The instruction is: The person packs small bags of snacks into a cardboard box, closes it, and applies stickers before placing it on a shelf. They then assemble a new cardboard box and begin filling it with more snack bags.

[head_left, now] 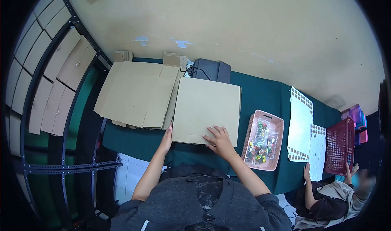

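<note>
Resting under the spread right hand (220, 140), cardboard sheet (205, 108) meets the flat left hand (167, 138).

On your left, a pile of flattened cardboard (134, 94) lay on the green tablecloth (260, 96), with a black box (211, 70) against the wall. On your right you had a pink basket (278, 121) of small bags (260, 143), white sheets (300, 121), a dark red basket (340, 145) and a seated person (330, 200).

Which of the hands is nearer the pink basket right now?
Right. The right hand lies flat on the near right corner of the cardboard sheet, just left of the pink basket. The left hand is at the sheet's left edge, farther away.
</note>
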A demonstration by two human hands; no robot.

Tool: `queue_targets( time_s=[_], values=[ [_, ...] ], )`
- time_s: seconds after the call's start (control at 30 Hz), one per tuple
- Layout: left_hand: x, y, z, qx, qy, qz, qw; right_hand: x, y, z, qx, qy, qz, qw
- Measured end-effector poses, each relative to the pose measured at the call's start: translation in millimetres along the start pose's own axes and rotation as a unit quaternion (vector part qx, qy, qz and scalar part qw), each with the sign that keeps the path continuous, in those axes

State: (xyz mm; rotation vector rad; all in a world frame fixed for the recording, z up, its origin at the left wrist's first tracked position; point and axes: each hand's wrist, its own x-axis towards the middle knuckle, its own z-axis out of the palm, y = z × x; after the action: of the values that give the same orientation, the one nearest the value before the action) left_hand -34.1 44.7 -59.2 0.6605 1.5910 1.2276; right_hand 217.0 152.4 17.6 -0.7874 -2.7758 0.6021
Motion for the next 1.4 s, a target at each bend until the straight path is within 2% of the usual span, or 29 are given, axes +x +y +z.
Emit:
queue_targets(
  time_s=[0.3,0.7,0.8,0.9,0.93,1.0,1.03,1.1,1.13,1.17,1.23,1.4],
  values=[
    [4,-7,-1,-0.008,0.000,0.017,1.000,3,-8,-19,-0.009,-0.008,0.019,1.000],
    [-2,4,4,-0.012,0.009,0.005,1.000,-1,2,12,-0.029,-0.024,-0.007,0.999],
    [-2,-1,7,0.022,-0.006,0.033,0.999,-8,0,32,-0.084,0.006,-0.029,0.996],
    [2,-14,11,0.097,0.009,0.091,0.991,-11,4,30,-0.031,-0.020,-0.014,0.999],
    [3,-18,7,0.094,0.011,0.097,0.991,-12,7,30,-0.033,-0.013,-0.002,0.999],
    [0,-13,7,0.074,0.002,0.093,0.993,-16,18,32,-0.038,0.171,0.175,0.969],
    [-1,-14,8,0.104,0.022,0.098,0.989,-19,27,35,-0.051,0.181,0.195,0.963],
    [-4,-10,6,0.077,0.008,0.068,0.995,-29,45,45,0.108,0.290,0.298,0.903],
    [-3,-13,6,0.063,0.015,0.077,0.995,-35,50,46,0.155,0.258,0.293,0.908],
    [11,-38,-1,0.085,0.027,0.088,0.992,-37,44,40,0.237,0.245,0.309,0.888],
    [-18,3,12,0.061,0.016,0.030,0.998,-44,41,42,0.238,0.227,0.362,0.872],
    [-44,-33,-8,0.071,-0.035,0.070,0.994,-82,9,47,0.236,0.202,0.385,0.869]
  ],
)
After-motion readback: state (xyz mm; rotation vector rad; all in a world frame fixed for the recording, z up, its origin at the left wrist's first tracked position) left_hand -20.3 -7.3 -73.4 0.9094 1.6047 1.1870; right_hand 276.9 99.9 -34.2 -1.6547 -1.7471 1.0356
